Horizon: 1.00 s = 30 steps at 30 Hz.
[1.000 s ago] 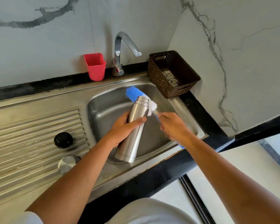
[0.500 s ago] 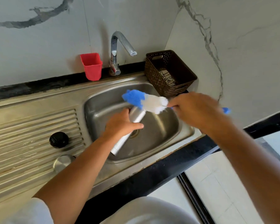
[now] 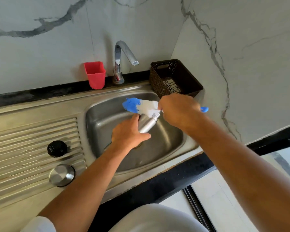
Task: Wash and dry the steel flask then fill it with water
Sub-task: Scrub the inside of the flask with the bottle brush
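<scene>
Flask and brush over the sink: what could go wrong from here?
The left hand grips the tilted flask over the sink; if the steel is wet it could slip and fall. The brush in the right hand lies by the flask's mouth, not inside; its bristles may flick water toward the basket.

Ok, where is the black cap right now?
In the head view the black cap lies on the ribbed drainboard, left of the sink basin, with the round steel lid just nearer the person.

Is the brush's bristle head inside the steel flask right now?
No, the bottle brush held by the right hand has its whole bristle head outside, above the mouth of the steel flask.
</scene>
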{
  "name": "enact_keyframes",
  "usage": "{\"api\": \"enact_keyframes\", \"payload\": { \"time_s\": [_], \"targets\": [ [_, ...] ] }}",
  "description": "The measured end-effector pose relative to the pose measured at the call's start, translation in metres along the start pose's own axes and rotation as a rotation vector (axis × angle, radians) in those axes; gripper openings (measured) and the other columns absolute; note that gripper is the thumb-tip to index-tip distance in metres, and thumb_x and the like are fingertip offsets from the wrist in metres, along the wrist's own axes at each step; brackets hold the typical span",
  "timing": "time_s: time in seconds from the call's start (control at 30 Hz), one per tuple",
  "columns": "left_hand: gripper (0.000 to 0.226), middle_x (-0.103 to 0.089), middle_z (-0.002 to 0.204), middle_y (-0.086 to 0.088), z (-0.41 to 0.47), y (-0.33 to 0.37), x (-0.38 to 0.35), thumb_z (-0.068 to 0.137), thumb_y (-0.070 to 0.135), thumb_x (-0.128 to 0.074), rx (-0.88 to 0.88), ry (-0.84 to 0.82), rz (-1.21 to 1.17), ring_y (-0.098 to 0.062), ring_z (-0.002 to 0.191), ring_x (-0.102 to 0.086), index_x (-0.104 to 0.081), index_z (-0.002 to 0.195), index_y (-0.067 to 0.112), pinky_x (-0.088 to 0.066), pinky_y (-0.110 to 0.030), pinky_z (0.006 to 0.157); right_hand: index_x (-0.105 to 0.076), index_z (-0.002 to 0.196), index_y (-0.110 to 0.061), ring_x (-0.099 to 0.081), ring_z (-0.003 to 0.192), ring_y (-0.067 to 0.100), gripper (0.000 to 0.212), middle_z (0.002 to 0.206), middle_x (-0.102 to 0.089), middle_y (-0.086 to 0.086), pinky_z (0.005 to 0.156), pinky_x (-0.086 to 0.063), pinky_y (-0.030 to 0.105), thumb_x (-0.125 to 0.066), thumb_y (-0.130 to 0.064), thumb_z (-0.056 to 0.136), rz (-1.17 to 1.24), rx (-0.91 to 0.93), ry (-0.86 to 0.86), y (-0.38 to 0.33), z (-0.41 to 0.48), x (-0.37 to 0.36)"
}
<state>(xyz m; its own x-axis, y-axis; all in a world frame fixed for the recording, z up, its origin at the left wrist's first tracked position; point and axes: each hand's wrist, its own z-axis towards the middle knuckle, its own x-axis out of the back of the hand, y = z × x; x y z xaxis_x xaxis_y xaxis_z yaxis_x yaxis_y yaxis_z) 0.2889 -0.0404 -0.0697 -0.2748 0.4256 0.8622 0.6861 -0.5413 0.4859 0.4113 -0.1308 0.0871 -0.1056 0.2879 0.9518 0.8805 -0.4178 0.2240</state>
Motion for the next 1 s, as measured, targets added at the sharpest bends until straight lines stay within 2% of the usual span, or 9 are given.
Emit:
{"api": "enact_keyframes", "payload": {
  "time_s": [0.1,0.2,0.33,0.47,0.53,0.6,0.77,0.9,1.0],
  "targets": [
    [0.078,-0.064,0.1,0.01,0.0,-0.019,0.003,0.071,0.067,-0.075,0.116,-0.009,-0.028,-0.018,0.087,-0.063,-0.046,0.135,0.034,-0.057,-0.038,0.077,-0.073,0.114,-0.031,-0.07,0.086,0.025,0.028,0.106,-0.074,0.001,0.077,-0.06,0.04,-0.057,-0.014,0.098,0.002,0.009,0.006,0.031,-0.014,0.011],
    [0.077,-0.062,0.097,0.014,0.004,-0.009,0.006,0.071,0.069,-0.075,0.079,-0.014,-0.073,-0.016,0.087,-0.062,-0.047,0.133,0.035,-0.055,-0.037,0.076,-0.073,0.117,-0.031,-0.07,0.088,0.026,0.028,0.107,-0.072,0.002,0.077,-0.057,0.038,-0.056,-0.016,0.101,-0.002,0.01,0.08,0.031,-0.016,0.009],
    [0.068,-0.07,0.107,0.014,0.01,0.009,0.003,0.066,0.062,-0.085,0.155,-0.133,-0.519,-0.012,0.094,-0.069,-0.058,0.123,0.037,-0.059,-0.04,0.089,-0.072,0.12,-0.036,-0.07,0.092,0.025,0.031,0.11,-0.073,-0.002,0.076,-0.057,0.038,-0.055,-0.017,0.102,0.162,0.067,0.134,0.026,0.01,-0.02],
    [0.043,-0.076,0.101,-0.008,0.005,-0.011,0.02,0.08,0.042,-0.086,0.35,-0.214,-0.955,-0.025,0.083,-0.074,-0.064,0.116,0.033,-0.062,-0.037,0.073,-0.07,0.122,-0.049,-0.063,0.086,0.01,0.029,0.11,-0.071,-0.018,0.071,-0.051,0.033,-0.054,-0.032,0.106,0.357,0.058,0.147,0.081,-0.013,-0.026],
    [0.035,-0.077,0.099,-0.012,0.003,-0.005,0.021,0.083,0.04,-0.084,0.339,-0.276,-1.006,-0.026,0.081,-0.075,-0.065,0.112,0.035,-0.062,-0.036,0.07,-0.071,0.124,-0.049,-0.062,0.087,0.009,0.03,0.111,-0.072,-0.019,0.068,-0.047,0.029,-0.054,-0.032,0.105,0.416,0.047,0.174,0.094,-0.016,-0.041],
    [0.034,-0.078,0.099,-0.016,0.003,0.011,0.014,0.085,0.037,-0.082,0.307,-0.342,-1.078,-0.029,0.08,-0.075,-0.065,0.114,0.032,-0.063,-0.039,0.071,-0.07,0.124,-0.049,-0.065,0.093,0.008,0.03,0.115,-0.072,-0.019,0.073,-0.052,0.03,-0.055,-0.032,0.105,0.483,0.073,0.191,0.087,0.0,-0.058],
    [0.056,-0.076,0.101,-0.02,0.001,0.004,0.014,0.077,0.038,-0.082,0.353,-0.353,-1.234,-0.031,0.081,-0.074,-0.064,0.126,0.016,-0.064,-0.04,0.068,-0.072,0.124,-0.048,-0.065,0.091,0.006,0.031,0.109,-0.07,-0.02,0.079,-0.056,0.035,-0.057,-0.029,0.104,0.597,0.074,0.207,0.101,0.012,-0.074],
    [0.043,-0.076,0.1,-0.023,0.001,0.004,0.01,0.087,0.03,-0.079,0.352,-0.374,-1.197,-0.031,0.08,-0.075,-0.064,0.125,0.018,-0.064,-0.041,0.069,-0.074,0.123,-0.043,-0.066,0.09,0.011,0.032,0.099,-0.068,-0.015,0.079,-0.056,0.036,-0.062,-0.023,0.102,0.661,0.107,0.219,0.115,0.011,-0.09],
    [0.047,-0.075,0.099,-0.022,0.006,0.018,-0.001,0.084,0.029,-0.084,0.291,-0.423,-1.185,-0.035,0.083,-0.075,-0.065,0.125,0.018,-0.061,-0.045,0.075,-0.073,0.124,-0.045,-0.063,0.089,0.01,0.031,0.096,-0.065,-0.015,0.075,-0.051,0.034,-0.06,-0.028,0.102,0.648,0.144,0.282,0.094,0.027,-0.087]
  ]
}}
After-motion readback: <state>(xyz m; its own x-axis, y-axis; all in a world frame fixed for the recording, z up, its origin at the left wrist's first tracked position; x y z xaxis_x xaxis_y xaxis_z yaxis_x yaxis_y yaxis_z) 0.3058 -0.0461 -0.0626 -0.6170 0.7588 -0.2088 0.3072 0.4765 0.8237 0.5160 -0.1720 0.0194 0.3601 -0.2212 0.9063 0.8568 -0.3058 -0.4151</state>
